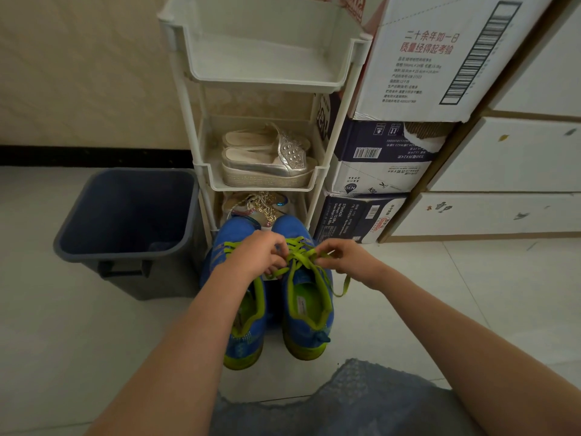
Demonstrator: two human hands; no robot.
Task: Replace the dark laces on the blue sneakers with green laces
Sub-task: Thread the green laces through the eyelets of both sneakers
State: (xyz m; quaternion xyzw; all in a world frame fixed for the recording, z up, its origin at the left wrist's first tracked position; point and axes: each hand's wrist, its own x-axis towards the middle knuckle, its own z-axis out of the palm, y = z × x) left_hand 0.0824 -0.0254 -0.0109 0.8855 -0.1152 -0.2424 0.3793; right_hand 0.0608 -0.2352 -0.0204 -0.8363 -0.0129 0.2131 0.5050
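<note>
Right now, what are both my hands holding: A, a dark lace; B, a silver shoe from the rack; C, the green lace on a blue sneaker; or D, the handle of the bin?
C: the left hand and the right hand both pinch the green lace over the tongue of a blue sneaker.

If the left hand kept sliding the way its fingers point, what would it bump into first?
Likely the right hand, just across the green laces that both hands pinch, though depth is hard to judge.
</note>
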